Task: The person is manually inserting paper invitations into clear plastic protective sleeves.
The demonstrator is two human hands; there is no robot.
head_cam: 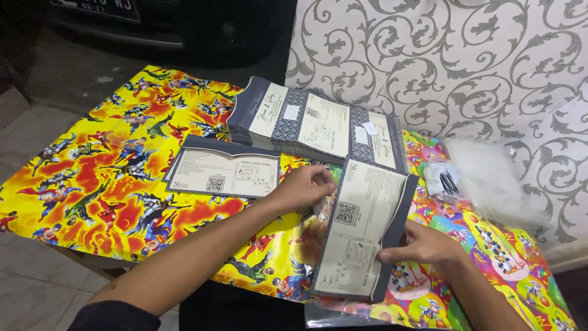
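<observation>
I hold a long navy-and-cream printed card (pixel 361 236) upright over a low table. My right hand (pixel 419 245) grips its lower right edge. My left hand (pixel 306 187) pinches a clear plastic sleeve (pixel 318 211) at the card's upper left edge. A second card of the same kind (pixel 223 173) lies flat to the left. Behind them sits a spread stack of several more cards (pixel 318 125), some with small white stickers.
The table is covered with bright yellow-red cartoon wrapping paper (pixel 104 178) and a multicoloured sheet (pixel 490 270) on the right. A pile of clear plastic sleeves (pixel 490 178) and a small dark-printed packet (pixel 444 181) lie at the right. A patterned wall (pixel 459 55) stands behind; tiled floor on the left.
</observation>
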